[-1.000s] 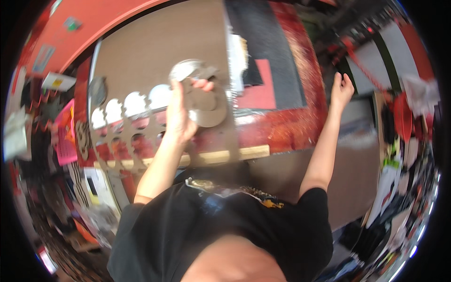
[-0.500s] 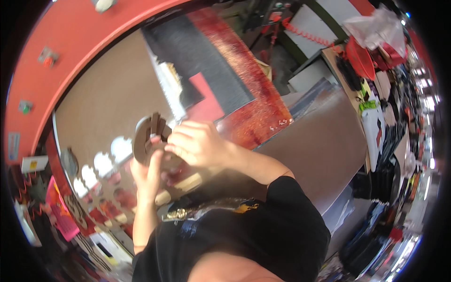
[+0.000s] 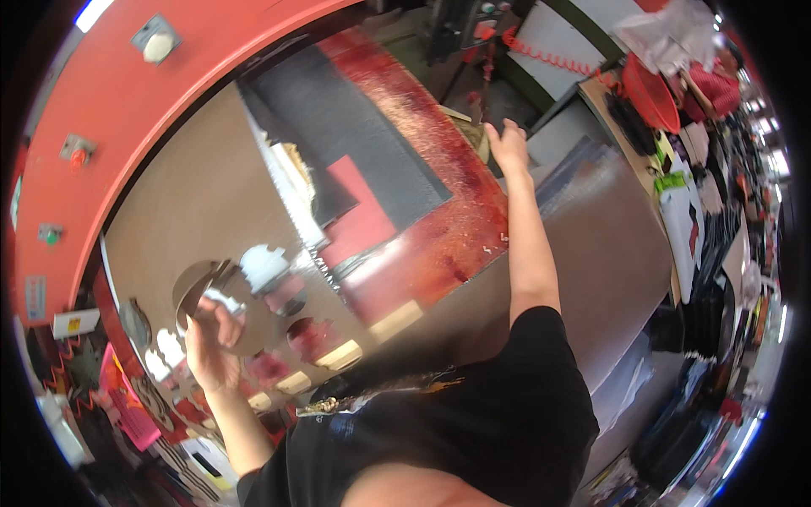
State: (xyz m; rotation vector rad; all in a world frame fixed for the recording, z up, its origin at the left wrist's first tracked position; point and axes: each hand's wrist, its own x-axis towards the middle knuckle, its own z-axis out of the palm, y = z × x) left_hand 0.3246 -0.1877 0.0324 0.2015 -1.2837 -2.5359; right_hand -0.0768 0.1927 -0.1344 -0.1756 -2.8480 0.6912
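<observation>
My left hand is closed on a rounded, thin-walled cutting die, held over the brown sheet. The fingers curl into the die's opening. Rows of rounded holes with notched edges run through the near part of the sheet, and white and red board shows through them. My right hand is stretched far out past the board's right edge, its fingers apart and nothing visible in them. Close beside it is a tan bag or box, partly hidden.
A red machine beam with buttons arches over the left and far side. Black sheet and a red piece lie on the worn red board. At right are a brown sheet stack, a red basket and another person.
My right hand has left the die and reached far out to the right. The die, which had brown strips standing in it, has moved left and down in my left hand.
</observation>
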